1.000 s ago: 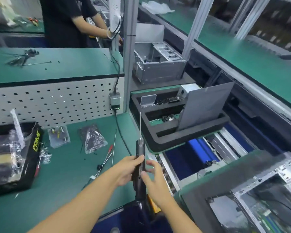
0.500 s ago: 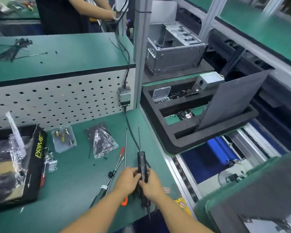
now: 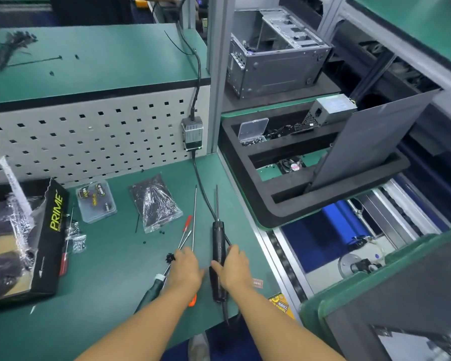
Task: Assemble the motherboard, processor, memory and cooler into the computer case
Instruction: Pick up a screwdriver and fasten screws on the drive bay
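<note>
**You:** Where does everything sit?

**Guide:** The green table (image 3: 102, 269) spreads in front of you. The computer case (image 3: 414, 345) shows only as a corner at your lower right, well apart from both hands. The power screwdriver (image 3: 219, 256) lies on the table with its bit pointing away from you.

**You:** And my hands?

**Guide:** Your right hand (image 3: 235, 270) has its fingers (image 3: 231, 250) curled round the tool's barrel. Your left hand (image 3: 186, 269) rests flat and relaxed on the hand screwdrivers (image 3: 150, 291) just beside it. Mind the cord (image 3: 201, 183) running under the tool, and keep the bit off those loose shafts.
</note>
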The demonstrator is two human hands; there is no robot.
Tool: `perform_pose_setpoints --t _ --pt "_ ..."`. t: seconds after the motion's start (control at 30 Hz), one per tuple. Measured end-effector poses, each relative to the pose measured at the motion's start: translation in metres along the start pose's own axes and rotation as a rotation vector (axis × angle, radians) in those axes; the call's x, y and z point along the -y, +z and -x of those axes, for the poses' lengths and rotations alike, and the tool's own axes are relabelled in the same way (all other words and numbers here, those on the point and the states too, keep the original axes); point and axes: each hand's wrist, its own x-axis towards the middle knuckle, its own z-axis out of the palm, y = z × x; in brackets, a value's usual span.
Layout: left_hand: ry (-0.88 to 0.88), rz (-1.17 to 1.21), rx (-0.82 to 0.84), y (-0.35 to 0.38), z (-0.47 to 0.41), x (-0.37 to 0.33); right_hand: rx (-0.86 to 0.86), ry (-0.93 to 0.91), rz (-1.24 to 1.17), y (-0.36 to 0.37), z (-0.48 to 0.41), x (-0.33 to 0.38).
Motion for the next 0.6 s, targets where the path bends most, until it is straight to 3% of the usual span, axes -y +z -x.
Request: perform_pose_setpoints --t 0.27,0.33,0.47,0.6 --pt "-0.007 -0.005 0.066 -0.013 -0.005 0.006 -0.016 -0.103 -0.009 -0.011 0.004 -0.01" --pt "-0.03 0.162 0.128 -0.023 -0.002 0.003 -0.015 -0.118 -0.01 -0.019 0.004 -0.011" --pt "-0.018 0.786 0.249 -0.049 0.021 -0.017 0.104 -0.14 -0.186 -0.04 0.01 -0.003" --pt "0.226 0.922 0.193 -0.082 0.054 -0.048 0.238 -0.215 -0.599 -0.075 0.033 0.009"
